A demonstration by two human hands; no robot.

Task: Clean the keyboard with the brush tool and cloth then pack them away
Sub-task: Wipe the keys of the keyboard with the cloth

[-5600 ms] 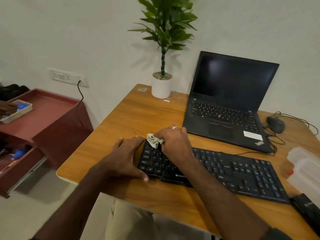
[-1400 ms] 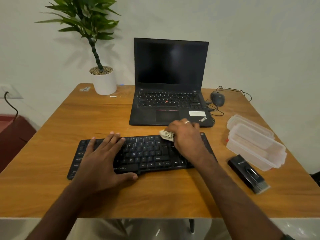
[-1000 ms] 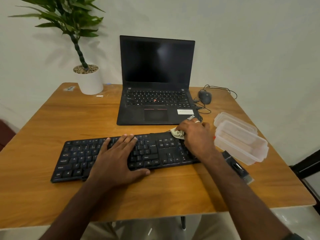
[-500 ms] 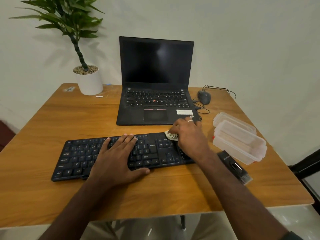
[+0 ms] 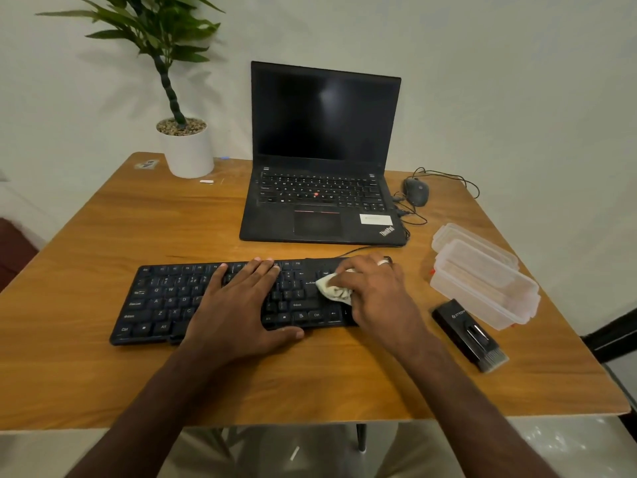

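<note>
Here, right hand (image 5: 374, 291) fingers curled over a bunched cloth (image 5: 333, 289), pressing it onto the right part of the black keyboard (image 5: 165, 301). Left hand (image 5: 238, 305) flat on the middle keys, fingers straight and together. Right of the fingers, brush tool (image 5: 469, 335) beside a clear container (image 5: 484, 288) on the wooden table (image 5: 103, 236).

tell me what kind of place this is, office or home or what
Probably a small office or home workspace; the pictures cannot settle which. A wooden desk against a plain wall carries an open laptop, a wired mouse and a potted plant.
</note>
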